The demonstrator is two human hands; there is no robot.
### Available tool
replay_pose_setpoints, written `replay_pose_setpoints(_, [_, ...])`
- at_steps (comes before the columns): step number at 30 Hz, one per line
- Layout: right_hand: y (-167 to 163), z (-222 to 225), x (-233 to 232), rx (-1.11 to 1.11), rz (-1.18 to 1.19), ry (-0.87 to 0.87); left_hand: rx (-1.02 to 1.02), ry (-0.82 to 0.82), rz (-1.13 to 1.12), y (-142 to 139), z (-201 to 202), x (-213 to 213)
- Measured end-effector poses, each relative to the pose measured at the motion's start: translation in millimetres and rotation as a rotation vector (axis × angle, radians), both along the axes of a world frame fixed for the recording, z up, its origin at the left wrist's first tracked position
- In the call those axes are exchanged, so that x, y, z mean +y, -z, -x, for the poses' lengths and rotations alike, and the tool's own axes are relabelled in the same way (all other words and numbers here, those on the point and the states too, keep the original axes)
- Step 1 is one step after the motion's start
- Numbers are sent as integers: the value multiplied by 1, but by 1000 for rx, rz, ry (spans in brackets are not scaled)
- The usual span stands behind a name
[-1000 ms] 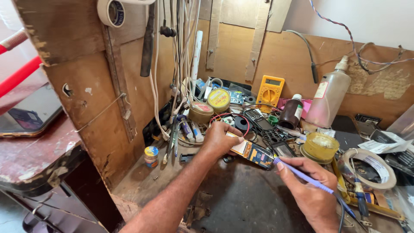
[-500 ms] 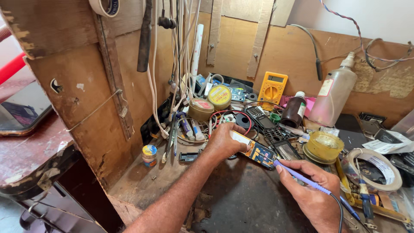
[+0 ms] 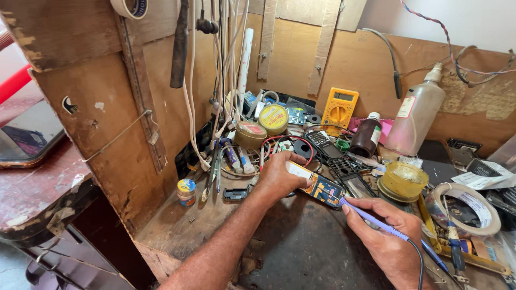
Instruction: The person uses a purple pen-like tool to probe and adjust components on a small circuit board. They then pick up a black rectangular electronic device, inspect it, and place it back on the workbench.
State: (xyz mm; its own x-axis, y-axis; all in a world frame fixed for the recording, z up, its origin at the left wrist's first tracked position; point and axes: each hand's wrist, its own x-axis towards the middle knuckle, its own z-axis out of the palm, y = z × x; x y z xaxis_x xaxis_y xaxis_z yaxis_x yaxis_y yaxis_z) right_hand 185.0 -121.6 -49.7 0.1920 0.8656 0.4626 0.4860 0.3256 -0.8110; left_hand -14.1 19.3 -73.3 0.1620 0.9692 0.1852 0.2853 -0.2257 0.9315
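My left hand (image 3: 278, 177) rests palm down on the worn workbench (image 3: 193, 225) and pins the near end of a small blue circuit board (image 3: 321, 188). My right hand (image 3: 388, 237) grips a blue-handled soldering iron (image 3: 371, 219) like a pen. Its tip touches the right edge of the board. The iron's black cord runs down past my wrist and out of view.
A yellow multimeter (image 3: 339, 106), a brown bottle (image 3: 367, 135) and a tall plastic bottle (image 3: 416, 113) stand at the back. A yellow lidded tub (image 3: 402, 180) and a roll of tape (image 3: 468, 207) lie to the right. Cables hang over round tins (image 3: 250, 133). A small jar (image 3: 186, 190) is at left.
The view has shifted slightly. Both hands stay on the board, and the soldering iron tip stays at the board's edge.
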Motion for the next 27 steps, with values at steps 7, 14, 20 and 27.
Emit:
replay_pose_setpoints(7, [-2,1,-1,-27,-28,-15,-7,-11,31,-2,0,-3])
replay_pose_setpoints(14, [0,0,-1,-52,-32,26,7,-11,4,-1,1,-3])
replay_pose_setpoints(20, [-2,1,-1,-78,-66,0,-3,-6,-2,1,0,-1])
replay_pose_setpoints(27, [-3,2,-2,-93,-62,16,-12,3,-4,0,1,-2])
